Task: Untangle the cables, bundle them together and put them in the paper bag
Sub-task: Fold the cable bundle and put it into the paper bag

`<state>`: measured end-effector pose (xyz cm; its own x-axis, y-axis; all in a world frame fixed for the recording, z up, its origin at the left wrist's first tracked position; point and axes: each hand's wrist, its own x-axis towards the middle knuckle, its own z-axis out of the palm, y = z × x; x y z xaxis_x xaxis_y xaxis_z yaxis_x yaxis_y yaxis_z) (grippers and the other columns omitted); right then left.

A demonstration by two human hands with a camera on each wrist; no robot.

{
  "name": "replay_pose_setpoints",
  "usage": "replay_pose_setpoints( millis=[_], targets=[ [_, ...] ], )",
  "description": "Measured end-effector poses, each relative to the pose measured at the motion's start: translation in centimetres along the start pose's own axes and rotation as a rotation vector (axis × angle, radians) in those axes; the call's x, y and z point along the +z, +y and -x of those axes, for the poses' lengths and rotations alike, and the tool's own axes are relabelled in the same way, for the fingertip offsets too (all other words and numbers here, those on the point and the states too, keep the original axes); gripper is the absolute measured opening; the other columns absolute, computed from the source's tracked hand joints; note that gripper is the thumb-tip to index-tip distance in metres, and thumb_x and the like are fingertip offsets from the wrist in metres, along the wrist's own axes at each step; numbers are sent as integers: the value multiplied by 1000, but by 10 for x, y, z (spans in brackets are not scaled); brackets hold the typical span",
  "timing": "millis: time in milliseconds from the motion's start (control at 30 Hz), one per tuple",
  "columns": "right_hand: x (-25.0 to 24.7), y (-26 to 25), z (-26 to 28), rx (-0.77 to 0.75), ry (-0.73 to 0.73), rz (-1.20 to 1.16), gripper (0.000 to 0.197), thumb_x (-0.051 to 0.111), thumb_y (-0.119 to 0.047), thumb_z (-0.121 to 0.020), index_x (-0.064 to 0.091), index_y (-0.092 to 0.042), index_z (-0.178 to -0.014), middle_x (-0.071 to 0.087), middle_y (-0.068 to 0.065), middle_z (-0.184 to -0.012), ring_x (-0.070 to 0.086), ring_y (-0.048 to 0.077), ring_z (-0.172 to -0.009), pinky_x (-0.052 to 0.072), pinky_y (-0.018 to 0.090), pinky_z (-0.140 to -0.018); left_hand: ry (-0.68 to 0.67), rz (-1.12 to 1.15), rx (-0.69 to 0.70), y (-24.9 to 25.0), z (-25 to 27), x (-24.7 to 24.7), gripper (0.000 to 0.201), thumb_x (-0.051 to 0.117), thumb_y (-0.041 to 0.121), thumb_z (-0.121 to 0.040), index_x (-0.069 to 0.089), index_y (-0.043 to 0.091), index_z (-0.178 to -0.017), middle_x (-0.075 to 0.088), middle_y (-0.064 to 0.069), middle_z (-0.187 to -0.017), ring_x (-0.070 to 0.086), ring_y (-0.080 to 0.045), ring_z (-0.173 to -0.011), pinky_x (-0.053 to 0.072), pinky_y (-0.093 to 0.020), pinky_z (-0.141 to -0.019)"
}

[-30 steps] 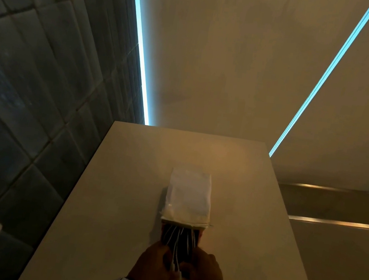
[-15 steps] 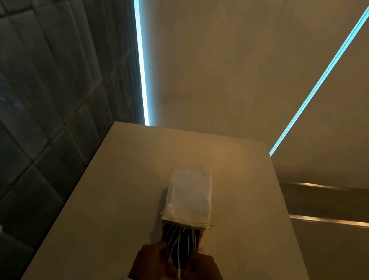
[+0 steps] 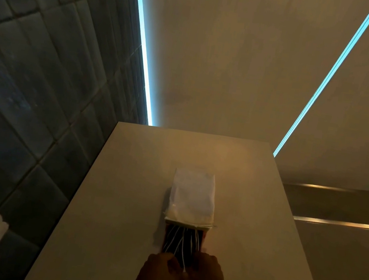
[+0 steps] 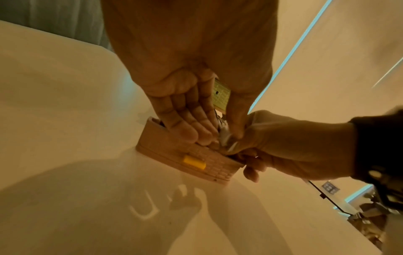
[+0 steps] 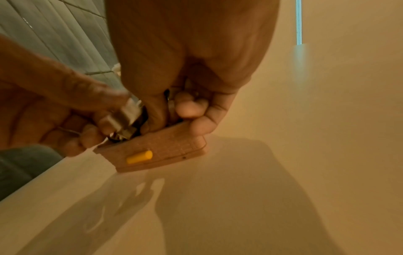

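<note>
Both of your hands meet at the near end of the white cables (image 3: 181, 245). They run side by side over a brick-patterned box (image 5: 165, 146) that lies on the table (image 3: 121, 202), just in front of the paper bag's (image 3: 192, 196) mouth. Your left hand (image 3: 158, 276) pinches the silver plugs (image 5: 123, 115) between thumb and fingers. Your right hand (image 3: 206, 278) is curled tight against the same ends, thumb dug in beside them, outer fingers resting on the box edge.

You seem to be gathering the strands into one bundle. Keep the plugs level and pinched together, and draw the slack evenly so no strand crosses another. Hold the box down with spare fingers so it does not slide into the bag.

Count: one paper bag, one box with one yellow tab (image 5: 139, 157), and one bunch of plugs. There are perhaps six cable strands, too fine and close to count surely.
</note>
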<state>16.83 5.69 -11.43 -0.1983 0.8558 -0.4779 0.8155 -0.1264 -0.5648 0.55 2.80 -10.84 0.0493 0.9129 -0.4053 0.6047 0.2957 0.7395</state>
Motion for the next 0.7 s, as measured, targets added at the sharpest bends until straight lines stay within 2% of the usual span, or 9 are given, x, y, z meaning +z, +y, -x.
replay_pose_setpoints(
  millis=[67,167,233,300,367,433,533,600,700],
  targets=[
    [-1,0,3,-18,6,-21,21,59,-32,-76,42,-33,-63,53,-10,-74,54,13,-75,31,14,-48,-47,-22,34,4,0,-3,13,72,27,-69,62,33,-65,66,12,-74,61,2,-71,53,-17,-72],
    [-7,-2,7,-81,-29,-74,13,62,-32,-78,50,-36,-75,53,-16,-75,52,5,-71,35,11,-53,-9,-19,51,3,-2,-8,14,69,23,-69,64,34,-62,70,9,-72,65,-2,-70,54,-19,-71],
    [-8,0,8,-97,-47,-90,18,60,-34,-81,47,-37,-70,55,-16,-75,53,3,-69,40,11,-57,52,-25,65,1,-4,-13,20,66,18,-72,63,35,-61,70,8,-69,65,-4,-68,54,-19,-68],
    [-6,6,5,-74,-49,-93,20,57,-34,-83,46,-36,-67,61,-9,-79,58,10,-73,49,24,-66,71,-53,77,-1,-4,-18,24,64,16,-75,61,36,-63,68,10,-68,64,-3,-68,53,-18,-68],
    [-4,9,4,-60,-55,-106,17,55,-36,-83,50,-32,-67,64,-4,-81,61,14,-74,50,30,-67,64,-54,83,-3,-2,-20,21,67,20,-78,60,34,-64,68,9,-68,63,-2,-66,52,-20,-66],
    [-5,10,3,-52,-57,-133,16,56,-35,-82,56,-23,-70,65,0,-79,60,14,-71,46,27,-63,87,-21,53,-5,1,-19,22,75,36,-74,59,30,-61,66,8,-63,61,-1,-61,48,-17,-59],
    [-5,12,0,-16,-51,-182,24,58,-23,-83,53,-21,-59,58,-2,-63,54,7,-54,43,22,-54,82,11,-15,-4,4,-9,38,80,59,-51,65,25,-59,66,10,-58,62,2,-58,43,-12,-55],
    [-5,15,-2,5,-46,-223,27,60,-20,-81,56,-21,-54,60,-2,-58,55,2,-47,47,21,-50,25,-1,-30,-1,2,0,29,83,48,-55,67,24,-60,67,11,-61,63,0,-60,49,-16,-58],
    [-3,17,-3,15,-44,-241,26,64,-20,-80,59,-19,-54,63,-1,-58,56,1,-46,47,18,-48,-4,-55,0,-1,-4,8,17,70,25,-73,61,27,-58,63,11,-66,59,-1,-62,55,-24,-67]
  ],
)
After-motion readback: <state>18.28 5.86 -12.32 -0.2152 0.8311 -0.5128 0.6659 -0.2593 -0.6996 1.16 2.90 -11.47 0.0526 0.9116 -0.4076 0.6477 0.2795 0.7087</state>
